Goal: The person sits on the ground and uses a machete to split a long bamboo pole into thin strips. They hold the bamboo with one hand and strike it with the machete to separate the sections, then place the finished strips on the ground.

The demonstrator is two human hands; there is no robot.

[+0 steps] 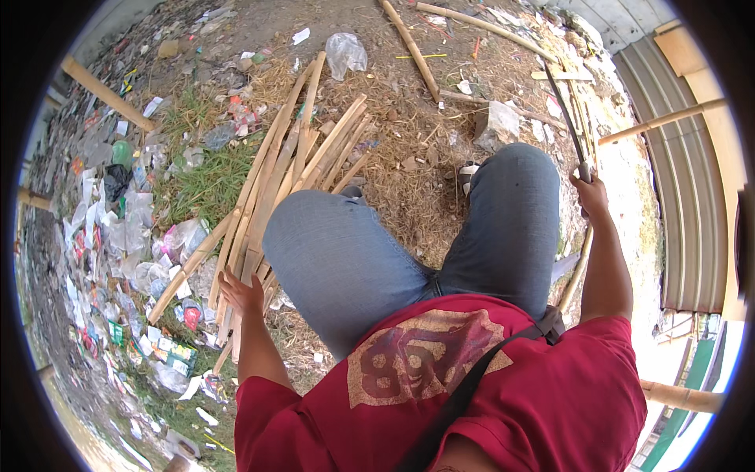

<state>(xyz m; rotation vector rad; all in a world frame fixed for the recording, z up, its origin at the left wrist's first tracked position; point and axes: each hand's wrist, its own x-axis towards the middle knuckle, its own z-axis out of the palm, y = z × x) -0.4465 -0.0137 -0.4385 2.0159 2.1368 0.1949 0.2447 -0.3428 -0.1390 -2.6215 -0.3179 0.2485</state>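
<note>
In my right hand (591,194) is a machete (566,110), held by its handle out beyond my right knee. Its long, dark, narrow blade points up and away. On my left lies a pile of split bamboo strips (271,165), pale tan and roughly side by side, partly covered by my left knee. My left hand (241,294) is closed on a bamboo strip near the pile's lower end; the fingers' undersides are hidden.
Plastic litter (134,236) and grass (216,189) spread along the left. Ahead lie a bamboo pole (413,51), a clear plastic bag (346,55) and a pale block (497,124). More bamboo (578,267) lies on the right, beside a corrugated metal sheet (680,181).
</note>
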